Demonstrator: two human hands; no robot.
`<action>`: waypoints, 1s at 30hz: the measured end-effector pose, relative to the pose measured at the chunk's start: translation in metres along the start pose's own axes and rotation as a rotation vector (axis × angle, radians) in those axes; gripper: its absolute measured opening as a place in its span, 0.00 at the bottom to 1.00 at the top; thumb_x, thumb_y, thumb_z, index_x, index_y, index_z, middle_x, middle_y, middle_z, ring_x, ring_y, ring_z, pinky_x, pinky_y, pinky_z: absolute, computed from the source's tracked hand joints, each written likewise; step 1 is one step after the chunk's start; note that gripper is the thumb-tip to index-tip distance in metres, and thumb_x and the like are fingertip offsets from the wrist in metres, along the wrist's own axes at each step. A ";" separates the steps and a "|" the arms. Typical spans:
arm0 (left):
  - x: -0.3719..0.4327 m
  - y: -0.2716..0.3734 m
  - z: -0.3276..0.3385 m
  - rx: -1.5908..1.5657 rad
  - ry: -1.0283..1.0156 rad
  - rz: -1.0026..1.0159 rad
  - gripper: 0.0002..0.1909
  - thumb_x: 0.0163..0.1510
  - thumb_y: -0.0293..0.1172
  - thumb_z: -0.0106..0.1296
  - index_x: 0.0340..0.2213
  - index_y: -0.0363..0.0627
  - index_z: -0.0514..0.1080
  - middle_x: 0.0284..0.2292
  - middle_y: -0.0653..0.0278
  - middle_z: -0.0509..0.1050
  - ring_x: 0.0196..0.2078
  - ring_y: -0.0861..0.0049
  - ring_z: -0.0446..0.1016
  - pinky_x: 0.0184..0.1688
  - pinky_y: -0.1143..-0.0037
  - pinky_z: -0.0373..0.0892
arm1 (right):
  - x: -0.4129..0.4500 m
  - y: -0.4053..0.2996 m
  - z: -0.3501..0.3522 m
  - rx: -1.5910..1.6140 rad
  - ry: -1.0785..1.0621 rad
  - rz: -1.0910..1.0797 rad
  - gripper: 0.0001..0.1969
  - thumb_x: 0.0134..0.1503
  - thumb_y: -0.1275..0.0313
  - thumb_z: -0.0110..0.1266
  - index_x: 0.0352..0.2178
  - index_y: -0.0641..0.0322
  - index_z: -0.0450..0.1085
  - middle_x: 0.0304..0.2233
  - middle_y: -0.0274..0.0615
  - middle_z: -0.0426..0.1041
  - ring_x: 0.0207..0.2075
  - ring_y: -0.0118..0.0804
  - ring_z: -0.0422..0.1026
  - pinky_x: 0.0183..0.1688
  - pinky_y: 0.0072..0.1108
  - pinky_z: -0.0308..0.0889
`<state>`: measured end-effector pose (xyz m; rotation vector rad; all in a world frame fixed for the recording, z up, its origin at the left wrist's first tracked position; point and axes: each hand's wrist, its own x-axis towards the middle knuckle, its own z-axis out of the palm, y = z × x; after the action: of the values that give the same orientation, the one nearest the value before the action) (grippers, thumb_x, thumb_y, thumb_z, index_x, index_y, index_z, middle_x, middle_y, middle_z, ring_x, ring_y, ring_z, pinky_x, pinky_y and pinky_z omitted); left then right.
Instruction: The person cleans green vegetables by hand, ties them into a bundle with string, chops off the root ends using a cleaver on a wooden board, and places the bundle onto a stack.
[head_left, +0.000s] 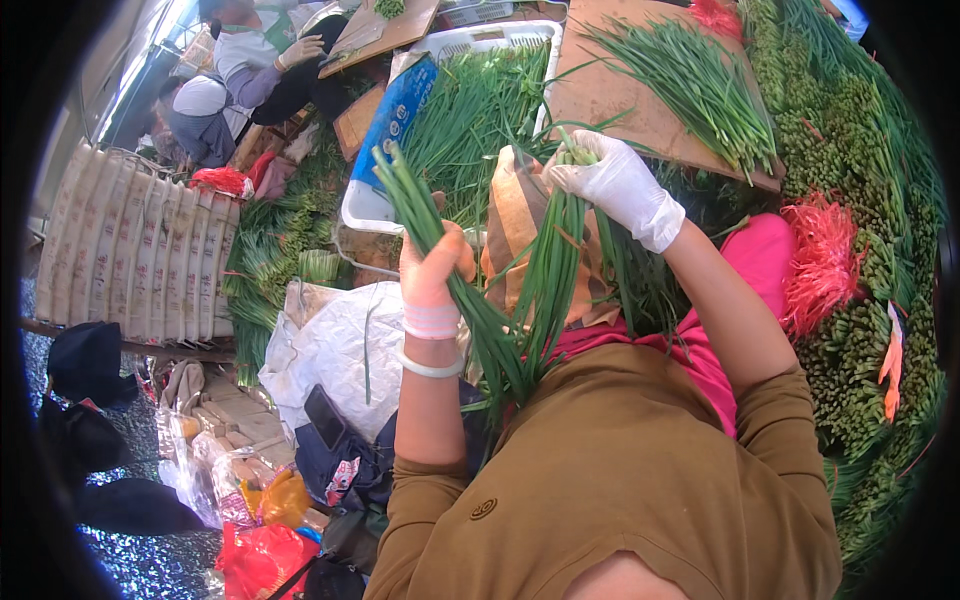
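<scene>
My left hand (433, 262), in a pale orange glove with a striped cuff, grips a bunch of long green garlic chives (411, 196). Its cut ends point up and its leaves trail down over my lap. Higher and to the right, my right hand (611, 180) wears a thin white glove and is closed around a second chive bunch (553, 262). The stalk ends poke out above its fingers. Both sets of leaves meet and overlap near my waist. Behind them an orange-and-brown striped cloth (511, 214) covers part of my lap.
Loose chives fill a white plastic crate (367, 223) ahead. A chive pile (697, 90) lies on a wooden board (600, 97). Stacked bundles (840, 135) and red plastic ties (821, 262) line the right side. At upper left a gloved co-worker (251, 64) sits. A phone (325, 416) lies left.
</scene>
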<state>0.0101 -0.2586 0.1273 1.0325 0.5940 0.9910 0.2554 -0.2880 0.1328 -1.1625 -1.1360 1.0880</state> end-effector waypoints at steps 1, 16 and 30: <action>-0.002 0.005 0.007 0.161 0.030 0.041 0.24 0.47 0.23 0.52 0.48 0.41 0.62 0.25 0.70 0.67 0.23 0.86 0.65 0.23 0.84 0.62 | 0.005 0.005 0.000 -0.131 0.030 -0.025 0.07 0.51 0.72 0.56 0.31 0.64 0.71 0.25 0.33 0.74 0.28 0.19 0.70 0.31 0.15 0.66; 0.006 -0.004 0.042 0.292 -0.089 0.106 0.24 0.43 0.20 0.53 0.44 0.40 0.62 0.27 0.65 0.71 0.22 0.80 0.68 0.24 0.80 0.66 | 0.010 -0.007 -0.008 -0.050 0.047 0.033 0.08 0.47 0.70 0.57 0.27 0.63 0.71 0.24 0.34 0.72 0.27 0.24 0.68 0.32 0.17 0.64; 0.002 -0.014 0.019 -0.067 -0.189 -0.259 0.32 0.56 0.50 0.40 0.54 0.38 0.55 0.33 0.51 0.71 0.20 0.78 0.68 0.20 0.82 0.63 | -0.004 -0.028 -0.006 0.165 -0.040 0.035 0.07 0.51 0.74 0.56 0.33 0.64 0.68 0.28 0.32 0.71 0.25 0.21 0.68 0.30 0.14 0.65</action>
<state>0.0321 -0.2670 0.1231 0.9497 0.5197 0.6735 0.2624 -0.2953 0.1597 -1.0382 -1.0392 1.2135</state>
